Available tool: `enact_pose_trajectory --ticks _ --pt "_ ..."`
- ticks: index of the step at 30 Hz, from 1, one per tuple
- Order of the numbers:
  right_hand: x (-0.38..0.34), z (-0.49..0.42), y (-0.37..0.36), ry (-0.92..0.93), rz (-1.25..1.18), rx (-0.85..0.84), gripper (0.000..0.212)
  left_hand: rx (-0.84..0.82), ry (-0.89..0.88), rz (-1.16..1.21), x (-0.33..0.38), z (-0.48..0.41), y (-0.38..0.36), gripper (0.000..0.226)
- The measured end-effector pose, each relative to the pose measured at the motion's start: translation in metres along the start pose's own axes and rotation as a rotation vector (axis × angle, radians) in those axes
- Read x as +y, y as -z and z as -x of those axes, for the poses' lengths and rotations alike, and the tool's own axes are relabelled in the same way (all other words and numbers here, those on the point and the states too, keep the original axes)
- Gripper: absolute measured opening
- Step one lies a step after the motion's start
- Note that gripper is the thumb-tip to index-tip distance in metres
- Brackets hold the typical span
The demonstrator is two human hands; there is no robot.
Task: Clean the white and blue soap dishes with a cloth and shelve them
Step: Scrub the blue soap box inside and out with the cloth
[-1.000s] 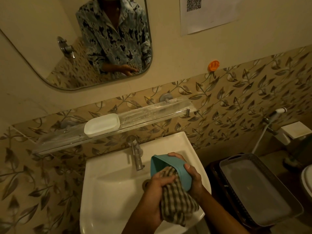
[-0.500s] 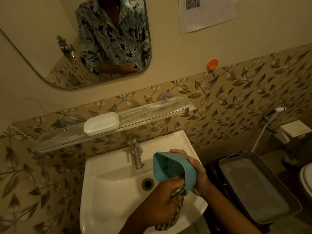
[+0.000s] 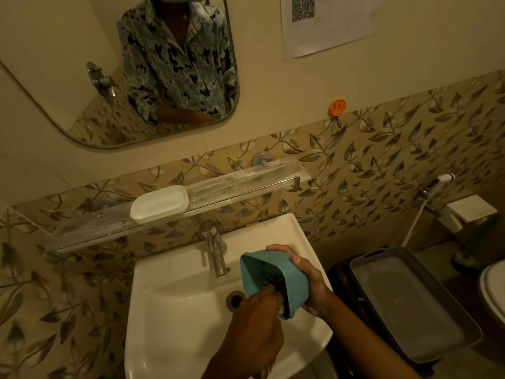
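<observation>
Head view puts me past halfway: white soap dish [image 3: 159,204] on the shelf [image 3: 246,181], right hand [image 3: 308,280] gripping the blue soap dish [image 3: 289,283], not yet shelved, left hand [image 3: 257,324] clutching the cloth [image 3: 280,307] inside it.

Single view: the wide-angle camera on your head, looking forward and steeply down. The sink [image 3: 175,310] lies close below at lower centre. Your left hand [image 3: 257,329] and right hand [image 3: 311,283] sit nearest the lens, arms running off the bottom edge. The shelf [image 3: 246,181] crosses mid-frame, farther off. The mirror [image 3: 68,64], upper left, faces you and reflects your torso.
</observation>
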State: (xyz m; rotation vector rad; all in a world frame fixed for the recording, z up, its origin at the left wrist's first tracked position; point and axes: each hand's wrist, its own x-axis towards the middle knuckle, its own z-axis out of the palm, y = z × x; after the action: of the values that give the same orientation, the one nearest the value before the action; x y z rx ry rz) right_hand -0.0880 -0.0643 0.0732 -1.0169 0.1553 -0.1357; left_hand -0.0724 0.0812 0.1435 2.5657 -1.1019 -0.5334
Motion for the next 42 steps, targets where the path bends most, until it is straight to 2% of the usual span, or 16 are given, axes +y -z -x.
enact_pose_trajectory --ticks 4,9,13,16,21,23,26,30,32,35,37,40,42 --pt "0.005 0.002 0.000 -0.004 0.031 0.015 0.083 0.064 0.089 0.333 0.008 0.008 -0.002 0.041" --pt "0.008 0.002 0.000 0.019 0.038 0.023 0.077 -0.139 0.150 0.846 0.006 0.008 0.019 0.028" --pt "0.010 0.004 -0.003 0.051 0.013 0.053 0.071 -0.126 0.454 1.317 -0.001 -0.004 0.031 0.041" --pt "0.012 0.004 -0.006 0.093 0.055 0.077 0.064 -0.200 0.546 1.724 -0.002 -0.011 0.040 0.042" --pt "0.012 0.002 -0.002 0.130 0.085 0.107 0.065 -0.276 0.577 1.912 -0.005 -0.014 0.043 0.047" --pt "0.014 -0.001 -0.001 0.122 0.068 0.094 0.067 -0.230 0.577 1.845 -0.001 -0.013 0.034 0.045" --pt "0.014 -0.007 0.001 0.104 0.066 0.093 0.072 -0.019 0.574 1.387 0.004 -0.011 0.015 0.047" --pt "0.013 -0.016 0.004 0.112 0.057 0.080 0.070 -0.033 0.269 0.865 -0.011 -0.007 0.003 0.052" --pt "0.017 -0.020 0.003 0.096 0.045 0.085 0.068 -0.051 0.142 0.701 -0.026 -0.005 0.004 0.049" --pt "0.025 -0.026 0.000 0.058 -0.039 0.131 0.068 -0.119 -0.043 0.592 -0.046 -0.009 0.022 0.056" --pt "0.030 -0.030 0.000 0.059 -0.119 0.195 0.067 -0.184 -0.117 0.629 -0.064 -0.011 0.038 0.063" --pt "0.030 -0.033 0.002 0.056 -0.284 0.277 0.061 -0.192 -0.081 0.671 -0.098 -0.011 0.055 0.063" --pt "0.026 -0.033 0.003 0.039 -0.450 0.303 0.066 -0.164 -0.013 0.682 -0.124 -0.013 0.058 0.055"
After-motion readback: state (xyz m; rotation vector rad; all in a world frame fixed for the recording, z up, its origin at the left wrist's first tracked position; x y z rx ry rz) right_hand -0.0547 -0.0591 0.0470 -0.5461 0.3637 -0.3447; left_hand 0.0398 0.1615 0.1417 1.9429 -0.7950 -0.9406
